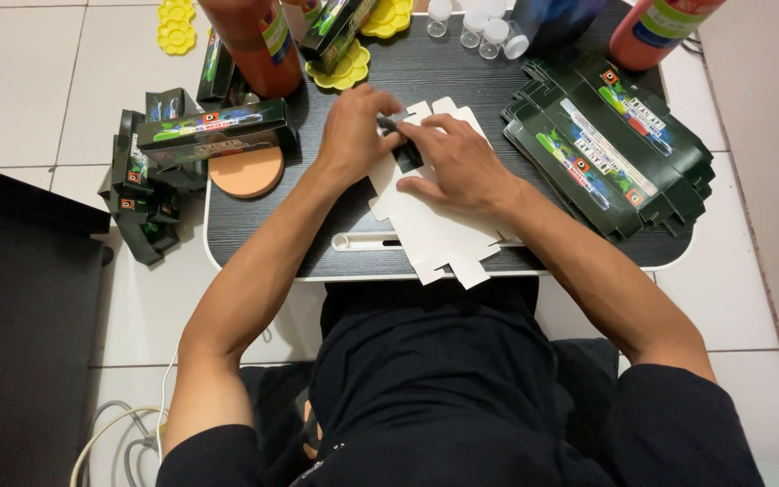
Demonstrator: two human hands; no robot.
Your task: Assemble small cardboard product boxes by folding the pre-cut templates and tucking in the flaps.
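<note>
An unfolded carton blank (435, 225) lies white side up on the small black table (254, 234). My left hand (353, 131) and my right hand (457, 162) rest on its far end, both pinching a dark green flap (405, 153) folded up between them. The fingertips of the two hands meet at that flap. The rest of the blank reaches past the table's near edge toward my lap.
A stack of flat green cartons (610, 149) fills the table's right side. Assembled green boxes (214, 131) pile up at the left, over a round orange lid (245, 171). Red bottles (259, 45), yellow flower-shaped palettes (340, 72) and small clear vials (480, 27) stand at the back.
</note>
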